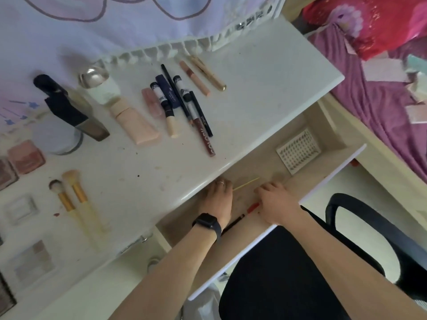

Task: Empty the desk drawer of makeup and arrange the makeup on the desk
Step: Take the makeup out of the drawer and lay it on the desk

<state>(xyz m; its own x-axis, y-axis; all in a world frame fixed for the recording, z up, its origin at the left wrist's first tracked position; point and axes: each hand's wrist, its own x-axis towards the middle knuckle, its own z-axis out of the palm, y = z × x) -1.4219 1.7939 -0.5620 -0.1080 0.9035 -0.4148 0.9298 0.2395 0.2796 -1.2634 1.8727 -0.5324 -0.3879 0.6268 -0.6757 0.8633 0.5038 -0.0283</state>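
The drawer [328,179] stands pulled out under the white desk [265,72]. Both my hands are inside it. My left hand [217,199], with a black watch on the wrist, reaches under the desk edge, which hides its fingertips. It appears to pinch a thin yellow stick [246,183] that runs out from its thumb side. My right hand [277,202] lies palm down on the drawer floor with curled fingers that hide anything beneath. A red item [253,207] and a black pencil [233,222] lie between my wrists. A white lash tray [298,151] sits at the drawer's far end.
On the desk lie several pencils and tubes [184,98], a pink tube [136,121], a dark bottle [71,107], a white jar [101,88], two brushes [74,195] and compacts [25,155]. A black chair [300,262] stands below the drawer. A bed with purple cover [379,93] is at right.
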